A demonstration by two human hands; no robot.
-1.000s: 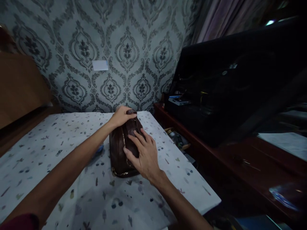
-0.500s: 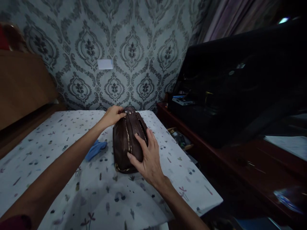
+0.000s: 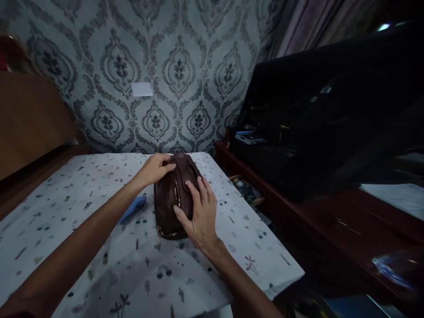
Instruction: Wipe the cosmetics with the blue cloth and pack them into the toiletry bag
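Note:
A dark brown zipped pouch (image 3: 168, 201) stands on the table covered with a white patterned cloth (image 3: 82, 247). My left hand (image 3: 155, 169) pinches at the pouch's far top end, fingers closed near the zipper. My right hand (image 3: 198, 212) lies over the pouch's right side, fingers spread and pressed against the leather, thumb near the gold zipper line. A small blue cloth-like thing (image 3: 134, 207) lies on the table just left of the pouch, partly behind my left forearm.
Patterned wallpaper with a white patch (image 3: 141, 89) is behind the table. A dark open case (image 3: 318, 110) sits on a dark red cabinet (image 3: 298, 212) to the right. Wooden furniture (image 3: 29, 119) stands at the left. The table's right edge drops near the cabinet.
My left hand has stayed at the pouch's far top end with only a small shift. My right hand slid a little up the pouch's side. The camera view shifted slightly.

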